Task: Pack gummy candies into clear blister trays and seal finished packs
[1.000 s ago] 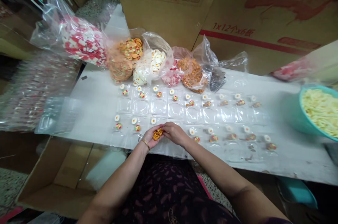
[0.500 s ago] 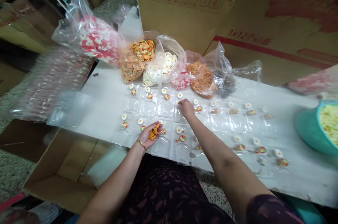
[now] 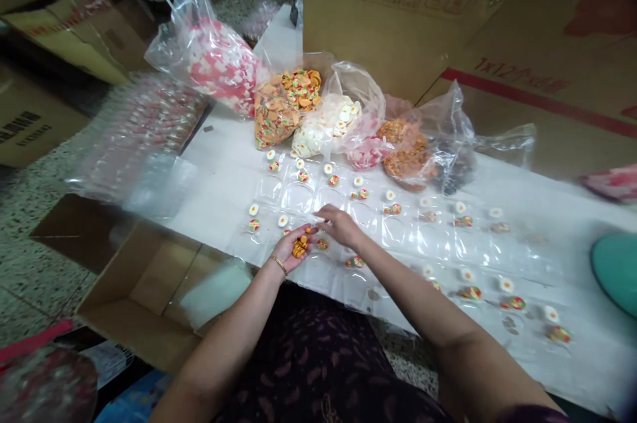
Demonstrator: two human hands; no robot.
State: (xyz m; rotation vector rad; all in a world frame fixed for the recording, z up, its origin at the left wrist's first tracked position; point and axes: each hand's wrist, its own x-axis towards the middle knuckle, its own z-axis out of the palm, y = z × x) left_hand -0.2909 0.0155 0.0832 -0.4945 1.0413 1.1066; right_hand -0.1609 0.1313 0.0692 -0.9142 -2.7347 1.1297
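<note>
My left hand (image 3: 294, 249) is cupped palm up around a heap of small orange-brown pieces (image 3: 300, 247). Just above its fingertips hovers my right hand (image 3: 339, 225), thumb and fingers drawn together; anything between them is too small to make out. Both hands are over two rows of clear plastic trays (image 3: 299, 197). Many trays carry a white fried-egg piece (image 3: 358, 181) and a round pizza-like piece (image 3: 363, 194). A small orange piece (image 3: 353, 196) lies beside that pizza-like piece. My forearms hide part of the near row.
Along the table's back stand clear bags of pizza-like pieces (image 3: 276, 114), egg pieces (image 3: 318, 131), orange pieces (image 3: 411, 161) and pink-white pieces (image 3: 219, 64). A teal tub (image 3: 617, 270) is at right. An open carton (image 3: 144, 297) sits at left, below stacked clear packaging (image 3: 139, 131).
My right hand has moved from a back-row tray to my left hand's fingertips. A small orange piece now shows in that tray. The view has shifted left.
</note>
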